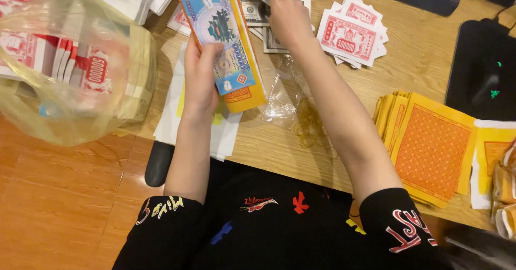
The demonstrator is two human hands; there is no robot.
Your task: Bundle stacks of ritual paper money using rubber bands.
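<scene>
Left hand (201, 74) clamped round the yellow-and-blue paper bundle (226, 39) held upright over the desk (419, 60), right hand (287, 15) fingers curled down on the grey banknote pile (258, 9) — one-handed grip looks marginal, bundle could fan out or slip onto the rubber bands (309, 122).

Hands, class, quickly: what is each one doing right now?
Left hand: closed around a yellow-edged bundle of paper notes.
Right hand: fingers down on the grey banknotes; grip cannot be told.
</scene>
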